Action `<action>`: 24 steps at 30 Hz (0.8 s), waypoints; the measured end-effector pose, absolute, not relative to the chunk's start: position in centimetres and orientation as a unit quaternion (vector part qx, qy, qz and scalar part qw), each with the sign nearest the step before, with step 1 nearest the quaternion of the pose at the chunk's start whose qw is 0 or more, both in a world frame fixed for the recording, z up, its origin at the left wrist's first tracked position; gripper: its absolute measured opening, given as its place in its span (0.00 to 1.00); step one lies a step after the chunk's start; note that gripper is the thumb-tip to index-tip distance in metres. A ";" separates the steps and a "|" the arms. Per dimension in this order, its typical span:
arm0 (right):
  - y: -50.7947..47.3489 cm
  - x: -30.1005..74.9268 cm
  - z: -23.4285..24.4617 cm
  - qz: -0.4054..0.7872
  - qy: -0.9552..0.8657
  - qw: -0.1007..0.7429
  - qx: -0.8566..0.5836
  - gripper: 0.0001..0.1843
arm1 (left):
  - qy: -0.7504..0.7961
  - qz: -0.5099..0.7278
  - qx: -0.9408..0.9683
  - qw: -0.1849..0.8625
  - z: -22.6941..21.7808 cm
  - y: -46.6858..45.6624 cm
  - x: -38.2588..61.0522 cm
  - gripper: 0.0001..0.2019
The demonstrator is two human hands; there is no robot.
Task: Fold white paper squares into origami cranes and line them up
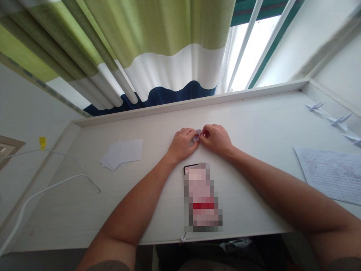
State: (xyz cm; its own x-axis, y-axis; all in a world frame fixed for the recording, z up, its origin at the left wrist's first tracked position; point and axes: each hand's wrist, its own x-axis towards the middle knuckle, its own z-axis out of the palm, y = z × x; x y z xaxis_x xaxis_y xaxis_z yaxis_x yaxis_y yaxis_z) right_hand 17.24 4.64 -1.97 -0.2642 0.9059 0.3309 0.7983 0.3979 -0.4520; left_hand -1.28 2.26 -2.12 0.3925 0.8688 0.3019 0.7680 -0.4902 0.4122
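Observation:
A small folded piece of pale paper (pixel 197 136) sits at the middle of the white desk (pixel 254 113), pinched between my two hands. My left hand (pixel 182 145) holds its left side, and my right hand (pixel 216 140) grips it from the right. The fingers hide most of the paper, so its shape is hard to tell. Just below my wrists lies a smartphone (pixel 200 196) with a pixelated screen. A loose stack of white paper squares (pixel 121 153) rests to the left of my left hand.
Several folded paper cranes (pixel 340 120) lie at the right of the desk, beside a lined, handwritten sheet (pixel 329 175). A raised white ledge (pixel 191 99) runs along the desk's far edge, below a green, white and navy curtain (pixel 141 49). A white cable (pixel 50 192) crosses the left.

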 end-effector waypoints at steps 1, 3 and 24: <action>4.6 17.2 -2.0 0.094 -0.790 0.275 -0.539 0.12 | 0.494 0.245 0.827 0.105 -2.1 2.3 -1.3 0.09; 4.7 17.3 -2.1 0.085 -0.792 0.276 -0.537 0.11 | 0.494 0.244 0.828 0.108 -2.1 2.3 -1.3 0.10; 4.6 16.8 -2.0 0.069 -0.769 0.314 -0.553 0.08 | 0.495 0.233 0.832 0.090 -1.8 2.0 -1.1 0.07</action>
State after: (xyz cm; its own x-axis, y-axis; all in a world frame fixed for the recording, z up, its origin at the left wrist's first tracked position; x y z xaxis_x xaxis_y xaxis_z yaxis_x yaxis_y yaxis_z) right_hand 16.82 4.58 -1.97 -0.1915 0.8939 0.4054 0.8069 0.3786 -0.4535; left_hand -1.13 2.04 -1.79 0.4021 0.8656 0.2983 0.7813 -0.4943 0.3811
